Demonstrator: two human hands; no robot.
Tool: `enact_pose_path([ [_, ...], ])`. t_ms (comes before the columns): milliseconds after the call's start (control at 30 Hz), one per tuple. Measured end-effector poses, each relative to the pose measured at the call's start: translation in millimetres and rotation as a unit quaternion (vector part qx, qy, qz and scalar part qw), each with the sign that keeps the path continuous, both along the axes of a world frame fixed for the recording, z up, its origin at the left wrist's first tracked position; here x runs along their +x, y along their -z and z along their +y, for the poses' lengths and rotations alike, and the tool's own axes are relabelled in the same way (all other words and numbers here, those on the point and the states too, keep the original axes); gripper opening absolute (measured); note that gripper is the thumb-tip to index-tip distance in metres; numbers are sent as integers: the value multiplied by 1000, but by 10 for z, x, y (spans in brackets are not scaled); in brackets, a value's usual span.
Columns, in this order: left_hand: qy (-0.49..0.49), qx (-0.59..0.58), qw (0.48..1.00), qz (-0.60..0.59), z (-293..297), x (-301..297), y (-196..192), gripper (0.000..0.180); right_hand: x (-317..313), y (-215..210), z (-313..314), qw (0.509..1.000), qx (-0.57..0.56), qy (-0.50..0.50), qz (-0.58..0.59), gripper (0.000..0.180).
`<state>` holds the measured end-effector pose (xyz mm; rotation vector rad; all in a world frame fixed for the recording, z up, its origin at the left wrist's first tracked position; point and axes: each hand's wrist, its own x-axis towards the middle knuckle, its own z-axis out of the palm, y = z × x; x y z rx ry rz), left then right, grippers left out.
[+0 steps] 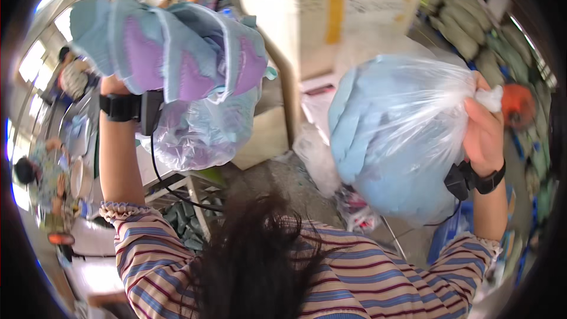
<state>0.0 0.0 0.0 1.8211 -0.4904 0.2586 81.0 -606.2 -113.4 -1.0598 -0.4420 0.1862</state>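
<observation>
My right hand (485,136) is closed round the gathered neck of a clear plastic bag (401,136) stuffed with light-blue pieces. The bag bulges out to the left of the hand. On the left, my left hand (113,85) is at the near edge of a bundle of light-blue and purple fabric pieces (177,50) with pale bands across it. The bundle hides its fingers. Right under the bundle is another clear plastic bag (204,136) with blue and purple contents; whether the hand holds this bag too cannot be made out. Both wrists wear black straps with small devices.
A large cardboard box (366,15) with yellow tape stands ahead. A crumpled clear bag (316,156) lies between the two bundles. Several greenish sacks (466,23) are piled at the right, near a round orange thing (518,106). Other people (75,77) sit at the left.
</observation>
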Motion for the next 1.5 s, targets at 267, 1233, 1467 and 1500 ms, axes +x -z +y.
enact_pose_path([
  [267, -38, -267, 962, -44, -3, 395, 599, 32, 1686, -18, 1611, 978, 88, -143, -122, 23],
  [1233, -74, -476, 844, -234, 880, 465, 2953, 23, 2429, 1265, 6188, 763, -283, -484, -323, 54],
  [1467, -259, -490, 813, -180, 1466, 436, 3044, 31, 1280, 1908, 6679, 550, -141, -816, 110, 77],
  [1500, -308, -506, 797, -120, 1574, 386, 2901, 36, 1262, 1890, 6799, 572, -138, -800, 117, 76],
])
